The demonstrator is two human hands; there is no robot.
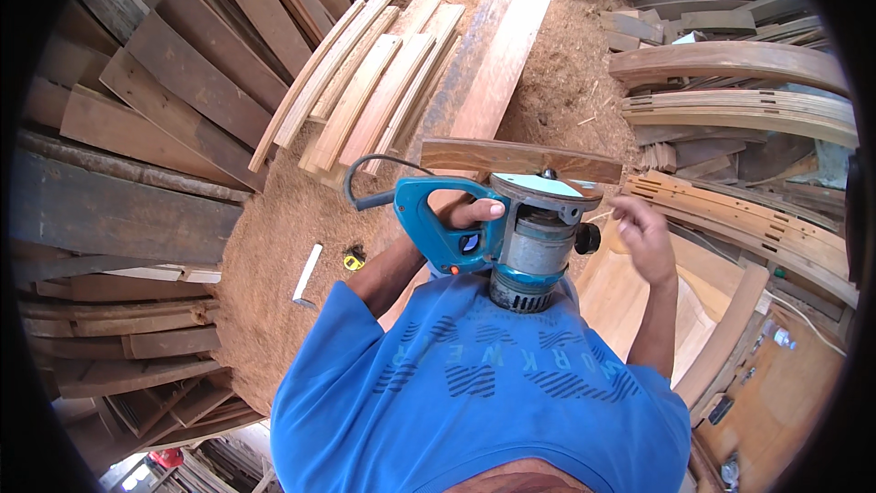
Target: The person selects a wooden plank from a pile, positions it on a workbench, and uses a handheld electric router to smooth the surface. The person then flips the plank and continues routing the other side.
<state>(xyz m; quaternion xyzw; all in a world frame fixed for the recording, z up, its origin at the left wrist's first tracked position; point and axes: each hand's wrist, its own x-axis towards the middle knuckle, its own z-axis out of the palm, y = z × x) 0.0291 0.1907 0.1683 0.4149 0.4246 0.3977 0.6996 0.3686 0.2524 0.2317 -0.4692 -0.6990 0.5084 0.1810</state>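
Note:
A teal and silver router (534,251) is held in front of my chest, its vented motor end toward my shirt and its round base facing away. My left hand (467,213) is closed around its looped teal handle (420,219), thumb over the grip. A black knob (587,238) sticks out on the router's right. Just right of the base, apart from it, my right hand (646,237) is raised with loosely bent fingers and nothing visible in it. Beyond the base lies a brown wooden board (520,161); whether they touch I cannot tell. A dark cord leaves the handle.
Shaped wooden strips (374,96) and a long plank (502,46) lie ahead over sawdust (260,246). Boards (119,192) lean along the left. Curved slotted pieces (739,110) are stacked at right. A yellow tape measure (353,262) and a white strip (309,272) lie on the left.

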